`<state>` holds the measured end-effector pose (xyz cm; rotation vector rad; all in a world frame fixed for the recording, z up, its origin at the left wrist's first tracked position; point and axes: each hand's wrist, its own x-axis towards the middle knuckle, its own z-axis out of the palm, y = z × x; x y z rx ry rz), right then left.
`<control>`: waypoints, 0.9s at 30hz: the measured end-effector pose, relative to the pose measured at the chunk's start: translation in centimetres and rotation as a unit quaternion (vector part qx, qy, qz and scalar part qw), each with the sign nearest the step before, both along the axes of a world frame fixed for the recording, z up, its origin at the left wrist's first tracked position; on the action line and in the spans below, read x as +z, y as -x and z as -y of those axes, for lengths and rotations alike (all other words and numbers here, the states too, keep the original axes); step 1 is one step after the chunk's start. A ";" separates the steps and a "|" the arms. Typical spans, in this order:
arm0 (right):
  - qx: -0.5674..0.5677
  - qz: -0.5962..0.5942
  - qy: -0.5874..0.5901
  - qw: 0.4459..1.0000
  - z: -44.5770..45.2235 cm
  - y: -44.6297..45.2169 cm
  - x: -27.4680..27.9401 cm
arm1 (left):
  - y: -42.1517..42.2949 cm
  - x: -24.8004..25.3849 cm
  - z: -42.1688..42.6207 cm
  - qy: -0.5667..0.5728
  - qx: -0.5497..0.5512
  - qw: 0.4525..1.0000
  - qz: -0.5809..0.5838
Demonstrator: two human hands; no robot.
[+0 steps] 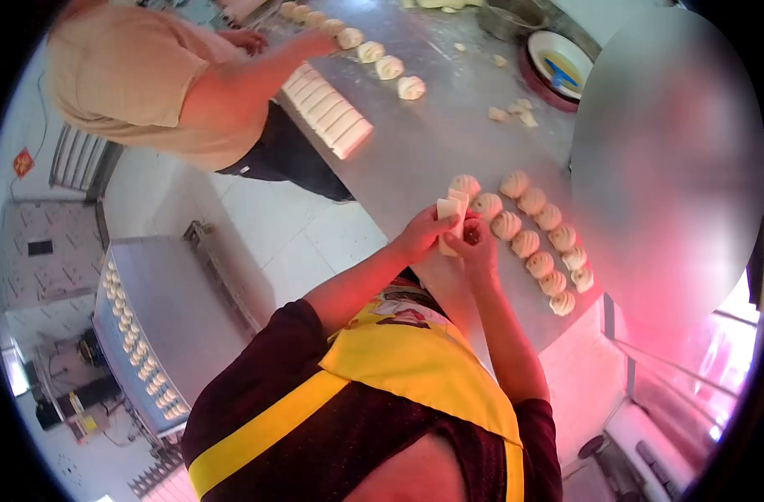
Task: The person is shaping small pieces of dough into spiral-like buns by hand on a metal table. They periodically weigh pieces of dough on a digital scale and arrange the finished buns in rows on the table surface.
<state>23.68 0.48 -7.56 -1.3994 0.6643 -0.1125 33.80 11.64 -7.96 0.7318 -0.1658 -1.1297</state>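
A pale strip of layered dough [450, 226] is held upright between my two hands, above the front edge of the metal table [415, 159]. My left hand [425, 233] grips it from the left, thumb against its face. On its right side, my right hand [475, 244] has its fingers curled against the dough. Rows of twisted dough rolls [526, 243] lie on the table just right of my hands. Farther up, a block of sliced dough [327, 110] rests at the table's left edge, with another line of shaped rolls [388, 67] beyond.
A co-worker in a tan shirt [139, 79] reaches over the table at upper left. A bowl with a blue-handled tool [561, 71] and dough scraps [516, 112] sit at upper right. Another table [189, 293] at left bears small rolls. A blurred patch covers the right.
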 end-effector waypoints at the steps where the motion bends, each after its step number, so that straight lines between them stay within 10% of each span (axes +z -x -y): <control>1: 0.034 0.000 0.014 0.999 0.9 1.6 0.2 | 1.1 0.8 0.5 -0.044 0.004 0.999 0.019; 9: 0.204 0.080 0.122 0.968 6.5 6.9 6.7 | 5.6 3.6 0.2 0.005 -0.228 0.949 0.218; 14: 0.203 0.108 0.045 0.972 6.4 8.7 1.4 | 7.1 6.2 -1.7 -0.049 -0.282 0.957 0.050; 17: 0.259 0.132 0.219 0.931 5.7 9.0 1.5 | 7.9 5.6 -1.8 -0.102 -0.370 0.879 0.281; 20: 0.245 0.115 0.005 0.962 3.8 10.6 4.6 | 8.8 7.2 -3.0 -0.128 -0.311 0.931 0.143; 23: 0.318 0.170 0.312 0.879 3.0 10.7 7.3 | 8.7 7.6 -3.6 -0.084 -0.348 0.915 0.183; 27: 0.338 0.194 0.323 0.862 1.9 10.3 7.8 | 7.7 6.3 -5.0 -0.081 -0.369 0.905 0.193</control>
